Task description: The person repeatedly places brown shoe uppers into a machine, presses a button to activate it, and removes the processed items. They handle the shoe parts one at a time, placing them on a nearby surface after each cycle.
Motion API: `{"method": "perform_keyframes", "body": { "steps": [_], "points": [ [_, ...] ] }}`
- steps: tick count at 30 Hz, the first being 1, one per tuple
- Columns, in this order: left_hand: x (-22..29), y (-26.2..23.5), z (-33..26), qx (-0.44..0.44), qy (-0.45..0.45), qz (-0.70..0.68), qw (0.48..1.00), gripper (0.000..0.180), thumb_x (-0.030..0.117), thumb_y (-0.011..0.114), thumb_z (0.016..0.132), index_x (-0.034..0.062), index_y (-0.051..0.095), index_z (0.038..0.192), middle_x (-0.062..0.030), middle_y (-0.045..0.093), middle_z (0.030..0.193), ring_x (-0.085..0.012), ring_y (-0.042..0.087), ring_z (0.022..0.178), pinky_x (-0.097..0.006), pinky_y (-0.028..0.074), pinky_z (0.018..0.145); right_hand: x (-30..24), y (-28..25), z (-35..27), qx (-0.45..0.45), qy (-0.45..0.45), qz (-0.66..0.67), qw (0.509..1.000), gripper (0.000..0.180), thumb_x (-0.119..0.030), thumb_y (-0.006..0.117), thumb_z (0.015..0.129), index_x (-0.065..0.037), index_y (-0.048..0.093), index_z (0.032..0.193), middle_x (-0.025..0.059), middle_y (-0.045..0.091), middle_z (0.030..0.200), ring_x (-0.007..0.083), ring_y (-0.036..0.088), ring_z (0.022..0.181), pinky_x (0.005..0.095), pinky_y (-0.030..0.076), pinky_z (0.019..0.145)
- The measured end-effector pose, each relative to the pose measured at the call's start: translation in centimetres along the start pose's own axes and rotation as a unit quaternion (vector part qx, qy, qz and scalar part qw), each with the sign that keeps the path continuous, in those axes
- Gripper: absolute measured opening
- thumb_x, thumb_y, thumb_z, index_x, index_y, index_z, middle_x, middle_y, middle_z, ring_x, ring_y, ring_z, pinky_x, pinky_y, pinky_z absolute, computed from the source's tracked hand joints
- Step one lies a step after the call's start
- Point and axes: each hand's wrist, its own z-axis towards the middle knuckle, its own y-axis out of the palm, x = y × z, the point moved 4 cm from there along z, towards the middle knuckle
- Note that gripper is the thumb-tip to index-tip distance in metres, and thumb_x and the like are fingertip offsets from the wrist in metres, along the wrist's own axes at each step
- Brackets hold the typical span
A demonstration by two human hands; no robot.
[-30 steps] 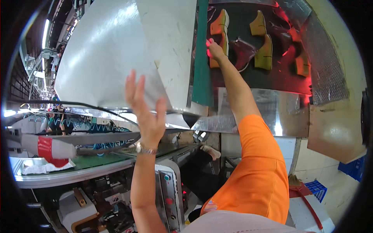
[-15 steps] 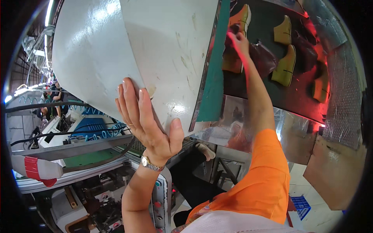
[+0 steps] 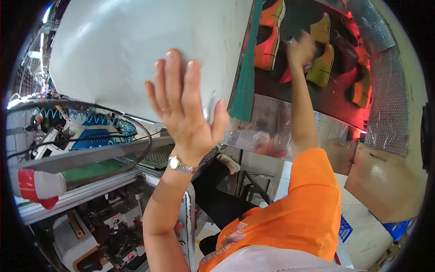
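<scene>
Yellow wedge soles (image 3: 321, 65) and a maroon shoe upper (image 3: 287, 76) lie on a dark surface (image 3: 294, 16) at the upper right of the frame, partly tinted by red light. The person's right hand (image 3: 302, 49) is over the shoe upper, largely hiding it; blur makes it impossible to tell whether its fingers grip anything. Left of centre, the left hand (image 3: 186, 121) is empty, fingers extended and thumb wide, against the backdrop of a white panel (image 3: 136, 54).

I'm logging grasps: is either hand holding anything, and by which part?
The left hand, open, holds nothing. The blurred right hand is over a maroon shoe; whether it grips cannot be told.
</scene>
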Motion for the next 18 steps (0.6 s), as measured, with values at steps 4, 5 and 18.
{"method": "perform_keyframes", "body": {
  "steps": [4, 5, 18],
  "points": [
    [1.0, 0.2, 1.0, 0.028, -0.002, -0.037, 0.999, 0.063, 0.028, 0.052, 0.081, 0.0048, 0.031, 0.136, -0.0167, 0.031, 0.143, -0.0341, 0.024, 0.134, -0.049, 0.009, 0.108, 18.2, 2.1, -4.6, 0.138, 0.301, 0.402, 0.854, 0.056, 0.001, 0.075, 0.063, 0.010, 0.050, 0.112, 0.0156, 0.058, 0.104, 0.0280, 0.056, 0.093, 0.0387, 0.045, 0.083],
    [1.2, 0.1, 1.3, 0.030, 0.005, -0.046, 0.998, 0.063, 0.028, 0.052, 0.082, 0.0063, 0.031, 0.137, -0.0153, 0.031, 0.143, -0.0332, 0.024, 0.134, -0.049, 0.008, 0.108, 20.9, 3.8, -4.7, 0.095, 0.406, 0.436, 0.798, 0.050, 0.002, 0.074, 0.065, 0.008, 0.052, 0.109, 0.0138, 0.059, 0.102, 0.0255, 0.057, 0.091, 0.0380, 0.046, 0.080],
    [5.6, -9.1, -12.8, -0.106, -0.391, -0.649, 0.644, 0.037, 0.024, 0.051, 0.092, 0.0034, 0.048, 0.123, -0.0090, 0.051, 0.123, -0.0185, 0.046, 0.116, -0.032, 0.033, 0.099, -7.5, -32.2, -7.3, -0.334, 0.104, 0.694, 0.630, 0.059, -0.009, 0.065, 0.078, -0.001, 0.037, 0.129, 0.0110, 0.050, 0.124, 0.0268, 0.049, 0.115, 0.0400, 0.039, 0.097]
  ]
}}
